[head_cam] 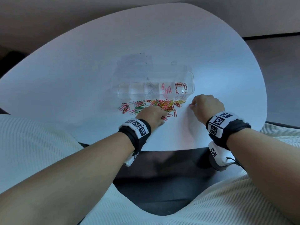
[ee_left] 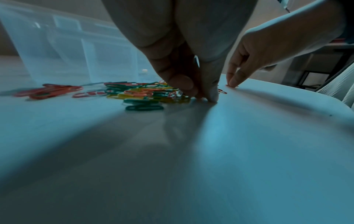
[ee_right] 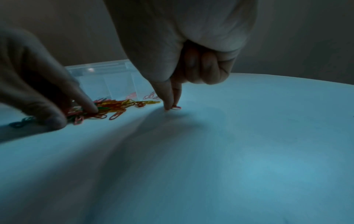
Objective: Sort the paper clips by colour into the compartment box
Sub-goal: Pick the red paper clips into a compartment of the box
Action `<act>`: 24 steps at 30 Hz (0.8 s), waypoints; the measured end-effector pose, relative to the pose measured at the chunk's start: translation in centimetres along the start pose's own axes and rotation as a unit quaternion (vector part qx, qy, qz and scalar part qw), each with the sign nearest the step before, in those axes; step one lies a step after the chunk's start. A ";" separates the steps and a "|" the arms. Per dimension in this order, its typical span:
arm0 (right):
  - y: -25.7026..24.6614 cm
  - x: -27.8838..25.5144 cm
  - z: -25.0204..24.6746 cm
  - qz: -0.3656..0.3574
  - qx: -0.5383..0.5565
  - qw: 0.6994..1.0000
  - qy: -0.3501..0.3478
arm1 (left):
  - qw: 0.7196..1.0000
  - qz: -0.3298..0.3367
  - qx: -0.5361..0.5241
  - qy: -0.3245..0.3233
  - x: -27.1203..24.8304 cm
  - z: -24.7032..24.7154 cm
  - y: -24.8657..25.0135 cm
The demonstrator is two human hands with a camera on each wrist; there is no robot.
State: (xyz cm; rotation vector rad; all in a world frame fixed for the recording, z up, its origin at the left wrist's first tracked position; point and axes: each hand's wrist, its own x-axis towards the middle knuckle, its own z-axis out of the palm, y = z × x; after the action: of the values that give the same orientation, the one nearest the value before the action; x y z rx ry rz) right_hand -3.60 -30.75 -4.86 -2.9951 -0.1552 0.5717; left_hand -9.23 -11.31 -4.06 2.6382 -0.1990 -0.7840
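A loose pile of paper clips (head_cam: 155, 106) in red, pink, yellow, green and orange lies on the white table just in front of the clear compartment box (head_cam: 191, 82). Pink clips (head_cam: 166, 90) sit in its second compartment from the right. Red clips (head_cam: 180, 87) sit in the rightmost one, and pale clips (head_cam: 150, 88) in the middle one. My left hand (head_cam: 164, 116) rests on the pile's near edge, its index fingertip (ee_right: 90, 109) pressing on clips (ee_left: 145, 94). To the right of the pile, my right hand (ee_right: 171, 107) pinches a pink clip (ee_right: 177, 107) against the table between thumb and index finger.
The box's clear lid (head_cam: 134, 65) lies open behind it. The white table (head_cam: 211, 62) has a curved near edge just under my wrists, with a dark floor gap and cream ribbed fabric (head_cam: 40, 143) below. Bare tabletop lies right of the right hand.
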 end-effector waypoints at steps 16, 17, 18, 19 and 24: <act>-2.8 -1.2 -1.2 -0.035 0.158 0.981 -0.110 | 0.998 -0.015 -0.019 0.058 0.1 0.3 -0.2; -2.9 -1.2 -1.0 -0.044 0.158 0.980 -0.111 | 0.998 -0.013 -0.016 0.060 0.2 0.3 -0.2; -2.9 -1.2 -0.8 -0.056 0.158 0.980 -0.111 | 0.998 -0.012 -0.012 0.062 0.2 0.3 -0.2; -2.9 -1.3 -0.6 -0.066 0.161 0.978 -0.114 | 0.998 -0.010 -0.011 0.064 0.3 0.4 -0.2; -2.8 -1.2 0.1 -0.070 0.197 0.969 -0.135 | 0.989 -0.024 -0.106 0.098 0.0 0.6 -0.7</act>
State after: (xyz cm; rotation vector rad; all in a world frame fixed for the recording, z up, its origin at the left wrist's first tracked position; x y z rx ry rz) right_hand -4.99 -28.15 -4.22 -2.4927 -0.2378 0.8747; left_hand -9.54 -10.83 -4.84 2.5044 0.0013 -0.5237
